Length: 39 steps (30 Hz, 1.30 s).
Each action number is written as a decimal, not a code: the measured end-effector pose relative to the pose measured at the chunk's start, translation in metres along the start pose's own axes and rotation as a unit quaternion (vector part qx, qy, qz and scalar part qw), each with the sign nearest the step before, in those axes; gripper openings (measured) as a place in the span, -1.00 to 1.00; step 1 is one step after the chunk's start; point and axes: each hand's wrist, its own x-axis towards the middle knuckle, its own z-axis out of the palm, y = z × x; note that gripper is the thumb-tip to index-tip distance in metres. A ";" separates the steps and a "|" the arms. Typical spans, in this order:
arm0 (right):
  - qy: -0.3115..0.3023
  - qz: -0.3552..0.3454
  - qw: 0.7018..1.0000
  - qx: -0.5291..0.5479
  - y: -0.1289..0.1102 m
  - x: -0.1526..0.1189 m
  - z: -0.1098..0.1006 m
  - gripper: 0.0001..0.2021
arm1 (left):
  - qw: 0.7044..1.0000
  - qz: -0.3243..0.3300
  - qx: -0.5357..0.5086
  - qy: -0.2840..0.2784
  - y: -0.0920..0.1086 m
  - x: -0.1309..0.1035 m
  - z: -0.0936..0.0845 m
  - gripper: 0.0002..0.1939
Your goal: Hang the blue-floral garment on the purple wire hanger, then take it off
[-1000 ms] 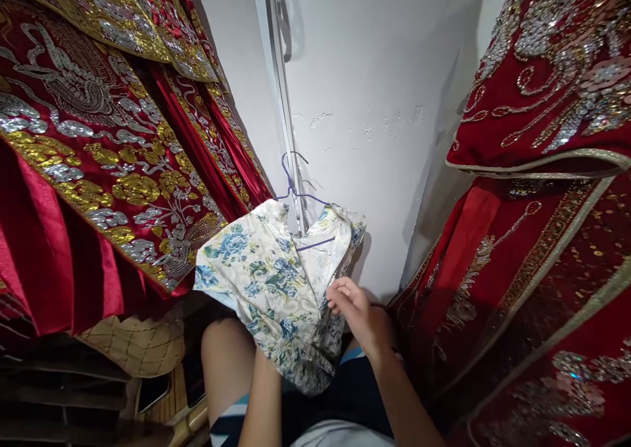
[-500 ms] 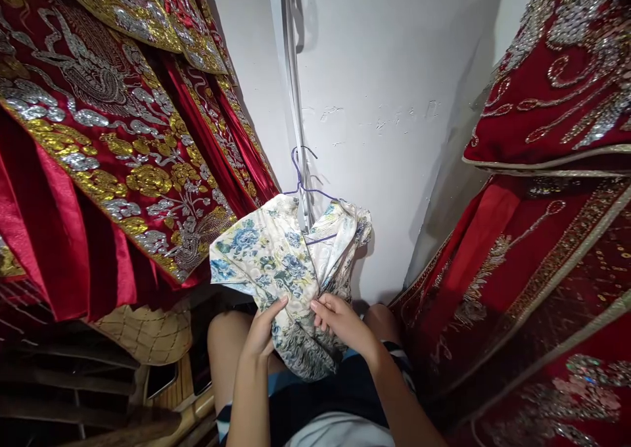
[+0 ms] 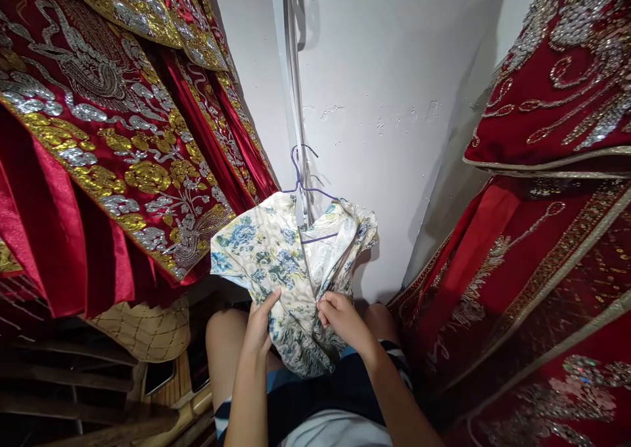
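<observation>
A cream blouse (image 3: 286, 256) with blue and yellow flowers hangs on a purple wire hanger (image 3: 298, 185) in front of me. Its lower part is gathered over my lap. My left hand (image 3: 259, 322) grips the blouse's left side, thumb on the front and fingers hidden behind the cloth. My right hand (image 3: 342, 315) pinches the front edge of the cloth below the V-shaped neckline. Past the open neckline, the hanger's lower bar and the pale inner side show.
Red garments with gold and silver embroidery (image 3: 148, 171) hang on the left, and beaded red garments (image 3: 557, 105) on the right. A metal pole (image 3: 290, 72) stands against the white wall (image 3: 384, 59). At lower left are a woven item (image 3: 142, 332) and a dark phone-like slab (image 3: 158, 376).
My hands have moved slightly apart, the right one rightward and the left one a little leftward. The blouse is spread a bit wider, its right sleeve shifted right.
</observation>
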 end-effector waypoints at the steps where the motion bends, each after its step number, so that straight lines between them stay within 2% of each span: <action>1: -0.003 0.005 1.000 -0.006 -0.001 -0.001 -0.002 -0.74 | 0.998 0.040 0.017 0.041 -0.005 0.005 -0.001 -0.60; 3: -0.006 0.015 1.000 -0.010 -0.001 -0.001 -0.005 -0.73 | 0.982 0.134 0.052 0.125 -0.014 0.012 -0.002 -0.62; 5: 0.000 0.024 1.000 -0.006 -0.001 -0.001 -0.006 -0.75 | 0.945 0.246 0.088 0.198 -0.025 0.013 -0.003 -0.57; 6: 0.008 0.026 1.000 -0.006 -0.001 -0.001 -0.006 -0.76 | 0.922 0.300 0.113 0.217 -0.030 0.010 -0.003 -0.55; 7: 0.018 0.024 1.000 -0.008 -0.001 -0.001 -0.005 -0.76 | 0.903 0.345 0.144 0.213 -0.034 0.005 -0.002 -0.56; 8: 0.027 0.019 0.999 -0.011 -0.001 -0.001 -0.004 -0.76 | 0.891 0.376 0.181 0.181 -0.039 -0.001 0.001 -0.59; 9: 0.035 0.014 0.999 -0.011 -0.002 -0.001 -0.002 -0.76 | 0.885 0.392 0.219 0.124 -0.044 -0.008 0.004 -0.63; 11: 0.039 0.004 0.999 0.001 -0.001 -0.001 0.001 -0.78 | 0.881 0.383 0.277 -0.016 -0.053 -0.022 0.013 -0.70; 12: 0.038 0.000 0.999 0.014 -0.001 -0.001 0.003 -0.79 | 0.881 0.367 0.291 -0.066 -0.057 -0.027 0.018 -0.73; 13: 0.036 -0.003 0.999 0.027 -0.001 -0.001 0.004 -0.81 | 0.884 0.350 0.295 -0.093 -0.061 -0.032 0.023 -0.76; 16: 0.030 -0.009 0.999 0.045 -0.004 0.004 0.002 -0.82 | 0.899 0.323 0.282 -0.087 -0.067 -0.038 0.034 -0.89; 19: 0.037 -0.024 0.998 0.042 -0.021 0.020 -0.006 -0.80 | 0.893 0.327 0.293 -0.098 -0.066 -0.036 0.037 -0.89; 21: 0.050 -0.060 0.996 0.037 -0.045 0.036 -0.012 -0.77 | 0.888 0.331 0.302 -0.105 -0.064 -0.033 0.037 -0.88; 25: 0.085 -0.142 0.986 0.015 -0.109 0.073 -0.019 -0.77 | 0.886 0.328 0.309 -0.109 -0.066 -0.026 0.035 -0.88; 27: 0.105 -0.166 0.980 0.025 -0.136 0.085 -0.018 -0.80 | 0.878 0.326 0.326 -0.129 -0.069 -0.023 0.035 -0.87; 29: 0.124 -0.176 0.976 0.042 -0.153 0.092 -0.017 -0.83 | 0.869 0.319 0.345 -0.157 -0.068 -0.019 0.034 -0.84; 32: 0.122 -0.184 0.974 0.054 -0.158 0.089 -0.019 -0.87 | 0.852 0.296 0.375 -0.212 -0.052 -0.012 0.038 -0.80; 35: 0.104 -0.201 0.972 0.063 -0.150 0.083 -0.024 -0.89 | 0.836 0.324 0.366 -0.248 -0.007 -0.005 0.052 -0.85; 36: 0.103 -0.205 0.971 0.066 -0.147 0.081 -0.026 -0.89 | 0.836 0.353 0.347 -0.235 0.013 -0.003 0.060 -0.83; 38: 0.103 -0.216 0.969 0.063 -0.143 0.078 -0.029 -0.87 | 0.835 0.433 0.292 -0.173 0.056 0.000 0.077 -0.75; 39: 0.102 -0.223 0.968 0.058 -0.143 0.078 -0.030 -0.87 | 0.821 0.469 0.286 -0.155 0.076 0.002 0.086 -0.68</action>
